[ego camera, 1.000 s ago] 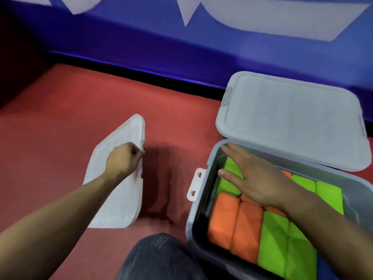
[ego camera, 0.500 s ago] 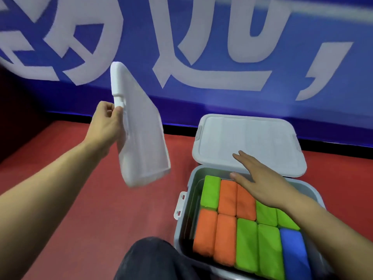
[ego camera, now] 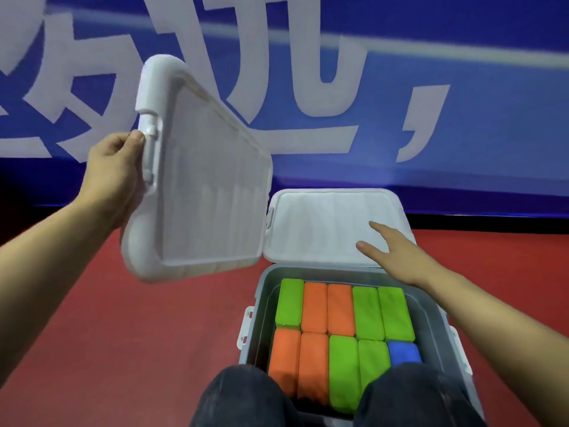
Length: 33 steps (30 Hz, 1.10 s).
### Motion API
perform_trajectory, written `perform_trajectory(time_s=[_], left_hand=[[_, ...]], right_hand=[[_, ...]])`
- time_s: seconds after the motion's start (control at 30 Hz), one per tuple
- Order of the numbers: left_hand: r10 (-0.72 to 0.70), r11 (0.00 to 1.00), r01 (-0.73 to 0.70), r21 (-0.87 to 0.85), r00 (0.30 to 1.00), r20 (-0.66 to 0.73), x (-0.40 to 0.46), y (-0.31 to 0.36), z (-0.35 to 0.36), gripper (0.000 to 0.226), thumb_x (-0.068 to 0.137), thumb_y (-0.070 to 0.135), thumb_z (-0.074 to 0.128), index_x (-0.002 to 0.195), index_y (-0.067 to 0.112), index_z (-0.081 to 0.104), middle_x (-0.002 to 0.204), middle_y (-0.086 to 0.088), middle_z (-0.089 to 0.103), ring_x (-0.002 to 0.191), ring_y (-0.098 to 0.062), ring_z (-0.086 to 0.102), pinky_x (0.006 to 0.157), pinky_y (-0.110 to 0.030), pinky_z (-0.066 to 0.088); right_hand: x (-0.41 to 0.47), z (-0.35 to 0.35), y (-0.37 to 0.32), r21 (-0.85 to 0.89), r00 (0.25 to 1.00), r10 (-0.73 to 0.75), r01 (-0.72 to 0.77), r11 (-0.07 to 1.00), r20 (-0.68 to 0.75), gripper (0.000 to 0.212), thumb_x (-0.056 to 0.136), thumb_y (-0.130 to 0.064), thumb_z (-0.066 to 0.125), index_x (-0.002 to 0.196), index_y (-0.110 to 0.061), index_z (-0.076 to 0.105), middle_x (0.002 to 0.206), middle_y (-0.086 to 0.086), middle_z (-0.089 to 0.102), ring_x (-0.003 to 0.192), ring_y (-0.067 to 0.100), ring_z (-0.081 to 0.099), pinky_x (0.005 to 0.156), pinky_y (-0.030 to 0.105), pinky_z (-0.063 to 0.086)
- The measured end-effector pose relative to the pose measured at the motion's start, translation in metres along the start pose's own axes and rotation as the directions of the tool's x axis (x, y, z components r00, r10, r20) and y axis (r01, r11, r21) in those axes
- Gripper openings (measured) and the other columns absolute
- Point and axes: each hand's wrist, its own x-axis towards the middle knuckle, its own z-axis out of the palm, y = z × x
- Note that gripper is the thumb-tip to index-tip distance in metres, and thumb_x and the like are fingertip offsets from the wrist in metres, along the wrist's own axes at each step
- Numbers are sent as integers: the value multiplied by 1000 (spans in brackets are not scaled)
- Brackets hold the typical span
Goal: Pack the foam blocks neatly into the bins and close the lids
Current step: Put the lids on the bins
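Observation:
A grey bin (ego camera: 263, 306) stands open on the red floor in front of me, filled with green, orange and blue foam blocks (ego camera: 341, 328) laid in two neat rows. My left hand (ego camera: 115, 171) grips a loose white lid (ego camera: 200, 192) by its latch edge and holds it tilted in the air to the left of the bin. Behind the open bin stands a second bin with its white lid (ego camera: 320, 229) on. My right hand (ego camera: 397, 254) hovers over the near right part of that lid, palm down, fingers spread, holding nothing.
A blue wall (ego camera: 431, 72) with large white characters rises just behind the bins, with a black strip at its base. Red floor (ego camera: 123, 334) stretches left and right. My knees (ego camera: 338, 399) in dark trousers cover the bin's near edge.
My left hand has lifted the loose lid off the floor and swung it up and right toward the bin. My right hand has left the blocks and moved back over the far lid.

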Motion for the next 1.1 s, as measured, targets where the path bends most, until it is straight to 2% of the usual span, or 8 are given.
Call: perform_trajectory(time_s=[0.17, 0.3, 0.5, 0.63, 0.73, 0.87, 0.97, 1.1], left_hand=[[-10, 998, 8, -58, 999, -38, 16, 14, -32, 26, 101, 43, 58, 91, 22, 70, 81, 10, 73, 71, -1, 69, 70, -20, 57], [-167, 961, 175, -213, 984, 53, 17, 12, -38, 61, 84, 60, 70, 125, 16, 72, 124, -8, 73, 111, -28, 72, 97, -49, 56], [-353, 837, 409, -364, 911, 212, -26, -11, 3, 47, 97, 51, 61, 132, 22, 70, 108, 5, 76, 98, -18, 75, 90, -45, 59], [-445, 774, 522, -360, 851, 277, -31, -52, 16, 52, 96, 54, 60, 138, 24, 63, 99, 8, 75, 88, -15, 74, 88, -40, 61], [-530, 746, 595, -299, 803, 273, -32, -88, 24, 48, 93, 58, 62, 122, 21, 75, 96, 7, 73, 86, -17, 73, 89, -42, 59], [-571, 780, 603, -168, 796, 204, -47, -132, 52, 31, 96, 48, 65, 79, 22, 69, 76, 4, 66, 68, -20, 64, 75, -35, 56], [-400, 907, 374, 193, 908, 125, -67, -168, 67, 28, 104, 38, 53, 89, 16, 64, 84, -1, 62, 72, -18, 51, 66, -31, 43], [-422, 873, 294, 390, 856, 299, -100, -224, 76, 18, 102, 28, 58, 107, 19, 72, 104, -2, 72, 90, -25, 64, 77, -39, 52]], right_hand=[[6, 5, -4, 74, 1000, -8, 7, 997, 11, 86, 89, -66, 56, 159, -30, 22, 165, -4, 23, 151, 13, 22, 123, 36, 19], [12, 4, -18, 242, 1000, -2, 3, 970, -6, 92, 85, -67, 62, 159, -34, 19, 166, -7, 22, 151, 15, 23, 120, 35, 22], [24, -11, 13, 533, 958, 265, -168, 829, -111, 118, 72, -73, 72, 161, -28, 9, 167, -6, 16, 150, 21, 26, 119, 38, 24], [20, -6, 60, 654, 918, 391, -256, 712, -67, 124, 61, -70, 84, 158, -25, 20, 153, -3, 42, 133, 24, 51, 111, 43, 42], [18, 8, 88, 656, 917, 398, -292, 696, -15, 120, 47, -73, 90, 146, -24, 41, 135, -1, 63, 109, 21, 69, 98, 45, 55], [1, 25, 98, 503, 865, 495, -390, 771, -89, 106, 55, -58, 93, 136, -15, 41, 122, -1, 60, 109, 21, 63, 97, 41, 52], [-22, 40, 118, 420, 795, 598, -511, 750, -99, 136, 29, -77, 87, 139, -15, 37, 129, 3, 56, 117, 27, 58, 102, 47, 50], [-58, 65, 149, 331, 716, 684, -617, 714, -141, 136, 33, -79, 85, 143, -18, 32, 137, 10, 46, 128, 34, 46, 107, 52, 43]])
